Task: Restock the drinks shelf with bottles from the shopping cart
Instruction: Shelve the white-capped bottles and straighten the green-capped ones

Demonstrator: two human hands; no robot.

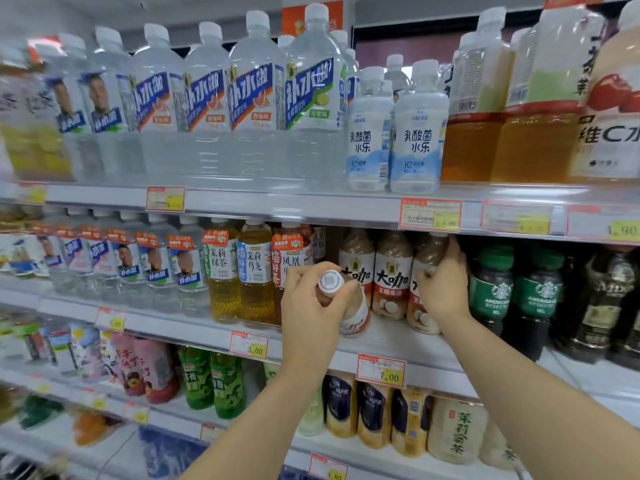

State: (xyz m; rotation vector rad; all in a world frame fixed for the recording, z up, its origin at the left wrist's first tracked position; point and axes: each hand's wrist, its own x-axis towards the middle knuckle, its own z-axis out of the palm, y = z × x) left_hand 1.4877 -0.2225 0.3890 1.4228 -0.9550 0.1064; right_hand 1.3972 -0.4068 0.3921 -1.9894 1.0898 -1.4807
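My left hand grips a brown milk-coffee bottle by its neck, white cap toward me, tilted with its base near the front of the middle shelf. My right hand is wrapped round the upper part of another milk-coffee bottle that stands on that shelf at the right of the row. One more of the same bottles stands upright between my hands. The shopping cart is out of view.
Dark green coffee bottles stand right of my right hand, tea bottles left of my left hand. The upper shelf edge with price tags hangs just above the coffee row. More bottles fill the shelves above and below.
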